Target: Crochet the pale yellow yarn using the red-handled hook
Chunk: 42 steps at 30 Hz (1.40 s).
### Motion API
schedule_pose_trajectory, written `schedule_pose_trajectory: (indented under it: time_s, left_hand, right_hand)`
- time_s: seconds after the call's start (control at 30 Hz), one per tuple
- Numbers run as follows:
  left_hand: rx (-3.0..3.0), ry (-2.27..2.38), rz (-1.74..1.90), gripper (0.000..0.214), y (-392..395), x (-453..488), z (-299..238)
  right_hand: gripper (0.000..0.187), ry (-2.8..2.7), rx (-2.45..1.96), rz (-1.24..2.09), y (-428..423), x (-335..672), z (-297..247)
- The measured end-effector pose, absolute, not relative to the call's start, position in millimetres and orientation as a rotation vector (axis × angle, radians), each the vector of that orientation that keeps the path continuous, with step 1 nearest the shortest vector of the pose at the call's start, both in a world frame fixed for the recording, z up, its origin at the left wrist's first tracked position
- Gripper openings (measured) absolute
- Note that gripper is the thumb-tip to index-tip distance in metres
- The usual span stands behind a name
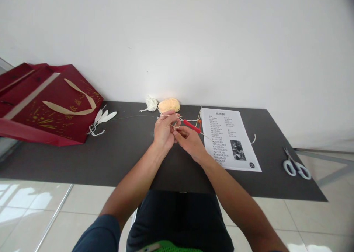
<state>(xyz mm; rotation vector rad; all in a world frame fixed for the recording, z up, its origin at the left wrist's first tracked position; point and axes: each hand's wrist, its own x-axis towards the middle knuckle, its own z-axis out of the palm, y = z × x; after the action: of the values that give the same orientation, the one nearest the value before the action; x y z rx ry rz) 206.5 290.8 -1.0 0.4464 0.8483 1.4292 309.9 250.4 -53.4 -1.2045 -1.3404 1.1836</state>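
Over the dark table my left hand (pixel 165 129) is closed, with pale yarn (pixel 174 126) running across its fingers in a small loop. My right hand (pixel 190 140) meets it fingertip to fingertip and pinches at the same strand. Just beyond the right fingers is a crochet hook with a red handle (pixel 191 126); its metal shaft points right, over the printed sheet. Whether the right hand touches the hook I cannot tell. A small orange clip (pixel 199 123) sits beside the handle. Behind my hands lies a peach yarn ball (pixel 169 105), next to a white yarn bundle (pixel 151 103).
A printed sheet (pixel 221 134) with text and a photo lies to the right. Scissors (pixel 296 165) rest near the table's right end. At left stands a red paper bag (pixel 55 104), with white leaf-shaped pieces (pixel 106 117) beside it. A white wall borders the table's back.
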Motion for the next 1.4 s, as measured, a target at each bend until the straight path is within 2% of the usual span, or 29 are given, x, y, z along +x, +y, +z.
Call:
schedule_pose_trajectory:
  time_s: [0.13,0.27,0.6,0.7,0.8,0.93,1.1,1.23,1.4]
  left_hand:
    - [0.468,0.835,1.451,0.047,292,205,-3]
    - [0.483,0.830,1.470,0.055,294,203,-6]
    - [0.529,0.870,1.386,0.049,290,208,-10]
    - [0.533,0.875,1.396,0.048,292,206,-10]
    - [0.549,0.871,1.475,0.048,293,206,-9]
    - [0.673,0.879,1.585,0.043,289,208,-4]
    - [0.787,0.918,1.569,0.030,281,211,-1]
    - [0.832,0.953,1.571,0.020,280,213,-5]
    - [0.843,0.927,1.608,0.017,279,216,-12]
  right_hand:
    - [0.023,-1.317,-1.347,1.306,249,314,-51]
    - [0.017,-1.355,-1.280,1.313,246,317,-46]
    - [0.012,-1.655,-0.929,1.392,234,327,-20]
    - [0.016,-1.592,-0.990,1.418,237,324,-24]
    - [0.020,-1.286,-1.114,1.226,242,319,-30]
    - [0.038,-1.079,-1.041,0.900,243,319,-35]
    - [0.020,-1.139,-1.074,0.596,239,318,-33]
    - [0.018,-1.059,-1.082,0.545,239,311,-31]
    - [0.022,-0.930,-1.047,0.658,239,306,-26]
